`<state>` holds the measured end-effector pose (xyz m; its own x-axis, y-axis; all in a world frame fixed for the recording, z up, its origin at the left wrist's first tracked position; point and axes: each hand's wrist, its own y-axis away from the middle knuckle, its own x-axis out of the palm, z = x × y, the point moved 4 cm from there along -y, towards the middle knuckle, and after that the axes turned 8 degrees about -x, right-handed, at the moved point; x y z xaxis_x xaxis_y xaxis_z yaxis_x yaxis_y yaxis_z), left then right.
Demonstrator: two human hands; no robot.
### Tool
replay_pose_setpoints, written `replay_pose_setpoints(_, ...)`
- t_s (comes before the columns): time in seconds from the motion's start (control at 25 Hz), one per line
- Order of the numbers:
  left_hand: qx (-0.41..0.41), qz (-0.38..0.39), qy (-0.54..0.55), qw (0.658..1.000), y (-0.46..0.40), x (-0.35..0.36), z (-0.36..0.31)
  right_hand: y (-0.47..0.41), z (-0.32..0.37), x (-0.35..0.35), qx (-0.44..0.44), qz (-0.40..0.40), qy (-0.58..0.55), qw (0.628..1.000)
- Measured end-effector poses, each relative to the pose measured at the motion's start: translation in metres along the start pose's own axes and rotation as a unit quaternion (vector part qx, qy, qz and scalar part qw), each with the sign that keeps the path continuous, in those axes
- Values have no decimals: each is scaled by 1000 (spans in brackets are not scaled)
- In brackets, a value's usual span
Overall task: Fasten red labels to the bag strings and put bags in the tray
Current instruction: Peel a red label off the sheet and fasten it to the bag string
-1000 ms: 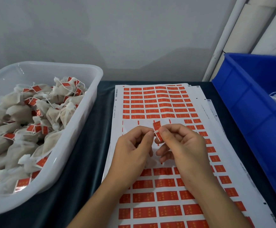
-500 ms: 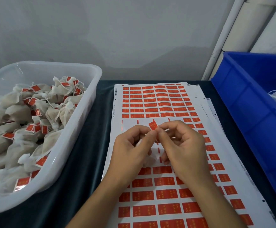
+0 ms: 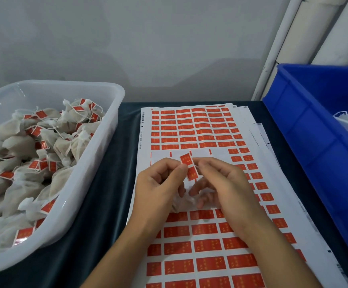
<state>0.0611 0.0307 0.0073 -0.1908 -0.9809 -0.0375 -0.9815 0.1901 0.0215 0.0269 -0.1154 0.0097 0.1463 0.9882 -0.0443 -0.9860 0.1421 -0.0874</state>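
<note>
A small red label (image 3: 188, 166) stands between my two hands above the sheet of red labels (image 3: 191, 129). My left hand (image 3: 160, 183) pinches the label's left edge with thumb and forefinger. My right hand (image 3: 223, 181) pinches its right edge. A white bag (image 3: 182, 201) lies under my hands, mostly hidden by them; its string is too fine to make out. The clear plastic tray (image 3: 98, 142) at the left holds several labelled white bags (image 3: 65, 146).
A blue crate (image 3: 318, 146) with white bags inside stands at the right. More label sheets (image 3: 260, 138) lie beneath the top one on the dark tablecloth (image 3: 110, 194). A grey wall and white pipes (image 3: 272, 48) stand behind.
The red label looked folded smaller half a second ago; now it shows opened longer between the fingertips. Both hands stay in nearly the same place.
</note>
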Motion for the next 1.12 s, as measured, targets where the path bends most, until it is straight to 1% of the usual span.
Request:
replay_pose_setpoints(0.08, -2, -1, 9, 1000, 0, 0, -1, -1, 0, 0, -7, 15, 13, 1000)
replay_pose_setpoints(0.32, -6, -16, -10, 1000, -1, 1, 2, -1, 2, -6, -64, 0, 67, 996)
replay_pose_setpoints(0.56, 0, -30, -35, 999, -2, 0, 4, 1, 10, -9, -118, -19, 139, 983)
replay_pose_setpoints(0.92, 8, -14, -54, 998, 0, 4, -1, 1, 9, -7, -119, -6, 161, 980)
replay_pose_setpoints(1.04, 10, -17, -77, 997, 2, 5, -2, 1, 9, -10, -119, -25, 190, 974)
replay_pose_setpoints(1.12, 22, -36, -98, 994, 4, 6, -2, 1, 7, -14, -108, -45, 202, 972)
